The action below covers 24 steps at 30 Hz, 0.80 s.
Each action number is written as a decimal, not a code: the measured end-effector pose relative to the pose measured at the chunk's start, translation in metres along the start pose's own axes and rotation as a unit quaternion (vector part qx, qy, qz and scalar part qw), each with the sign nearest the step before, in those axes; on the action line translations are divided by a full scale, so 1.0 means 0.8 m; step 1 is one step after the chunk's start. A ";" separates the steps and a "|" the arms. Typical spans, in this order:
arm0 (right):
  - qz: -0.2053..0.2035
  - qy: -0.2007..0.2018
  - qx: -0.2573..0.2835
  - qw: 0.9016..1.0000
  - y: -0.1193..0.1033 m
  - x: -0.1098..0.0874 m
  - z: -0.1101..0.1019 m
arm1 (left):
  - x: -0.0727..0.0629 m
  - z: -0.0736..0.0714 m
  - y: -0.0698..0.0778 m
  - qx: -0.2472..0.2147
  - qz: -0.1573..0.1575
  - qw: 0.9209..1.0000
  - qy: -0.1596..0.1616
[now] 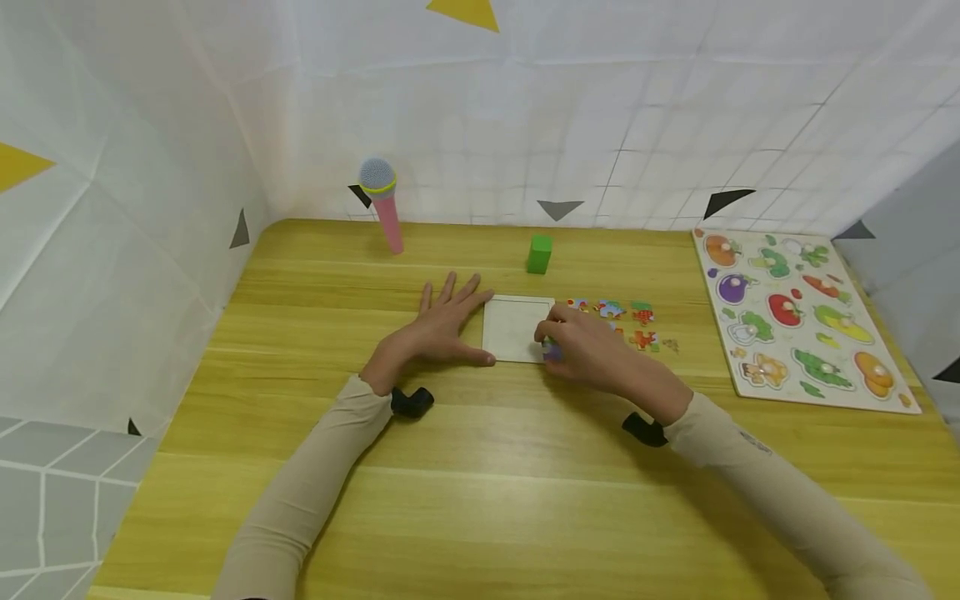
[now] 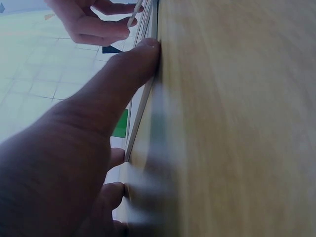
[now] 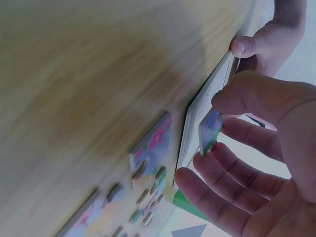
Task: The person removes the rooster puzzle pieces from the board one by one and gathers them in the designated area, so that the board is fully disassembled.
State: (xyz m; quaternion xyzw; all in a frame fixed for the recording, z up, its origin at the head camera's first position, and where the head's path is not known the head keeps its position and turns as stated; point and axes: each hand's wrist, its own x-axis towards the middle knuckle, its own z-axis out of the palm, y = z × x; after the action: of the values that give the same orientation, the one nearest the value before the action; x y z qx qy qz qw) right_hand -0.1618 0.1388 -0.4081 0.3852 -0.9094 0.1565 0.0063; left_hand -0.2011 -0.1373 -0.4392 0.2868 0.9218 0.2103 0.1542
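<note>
My left hand [image 1: 438, 329] lies spread at the left side of a pale, shallow puzzle tray [image 1: 513, 330], thumb at the lower left corner and forefinger at the upper left. Its fingers are straight. Over the tray's right edge, my right hand [image 1: 588, 346] pinches a jigsaw piece [image 3: 211, 129] between thumb and fingers. Blue, purple and green show on that piece, which is tilted up on edge in the right wrist view. Several loose jigsaw pieces [image 1: 642, 312] lie on the table right of the tray, some hidden behind the right hand.
A green block [image 1: 538, 255] stands behind the tray. Farther back on the left is a pink toy microphone [image 1: 387, 208], upright. A vegetable peg puzzle board [image 1: 806, 321] occupies the right side of the wooden table [image 1: 480, 500]. White sheeting hangs along the back edge.
</note>
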 end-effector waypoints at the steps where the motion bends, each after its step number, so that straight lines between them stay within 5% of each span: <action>1: 0.001 0.003 0.001 1.000 0.001 -0.002 -0.001 | 0.000 0.000 0.000 -0.001 0.000 1.000 0.000; 13: 0.006 0.024 0.006 1.000 0.014 -0.033 -0.008 | -0.001 0.001 -0.001 -0.008 -0.004 1.000 -0.001; 24: 0.058 0.025 0.003 0.998 0.023 -0.063 -0.027 | -0.001 0.001 0.000 -0.012 -0.005 1.000 -0.002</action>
State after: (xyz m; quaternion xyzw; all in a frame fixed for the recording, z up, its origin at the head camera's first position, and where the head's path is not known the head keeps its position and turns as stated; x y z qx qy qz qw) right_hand -0.1420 0.1926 -0.3992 0.3278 -0.9294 0.1688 0.0191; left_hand -0.1999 -0.1372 -0.4399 0.2808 0.9204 0.2199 0.1600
